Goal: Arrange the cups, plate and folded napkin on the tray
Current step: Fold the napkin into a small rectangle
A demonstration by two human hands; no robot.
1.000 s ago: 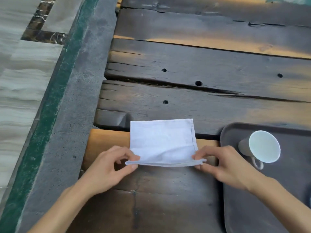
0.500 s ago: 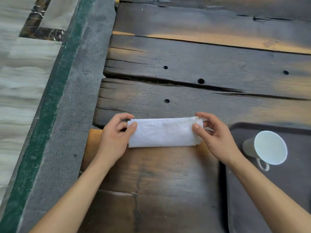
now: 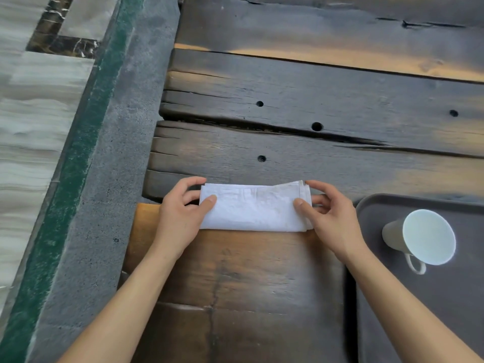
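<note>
1. A dark, weathered plank table [image 3: 314, 87] with bolt holes and a long crack fills the view; grey stone and a green-striped floor run down the left.

2. I see the white cloth napkin [image 3: 252, 208], folded into a long flat band, lying on the near-left part of the table, just left of the dark brown plastic tray [image 3: 392, 208] and not yet on it.

3. My left hand [image 3: 180, 218] pinches the napkin's left end, thumb on top and fingers curled round the far edge; my right hand [image 3: 332, 218] does the same at the right end. Both are half closed on the cloth, not clenched.

4. To finish this fold well, I judge the far edges need lining up first: the layers at the far right corner fan apart slightly. Then press along the near crease with flat fingers before lifting.

5. The napkin looks soft, faintly rumpled in the middle, several layers thick.

6. A white ceramic mug [image 3: 424, 238] lies tipped on its side on the tray, mouth towards me, handle towards the near side. No plate or second cup is in view.
</note>
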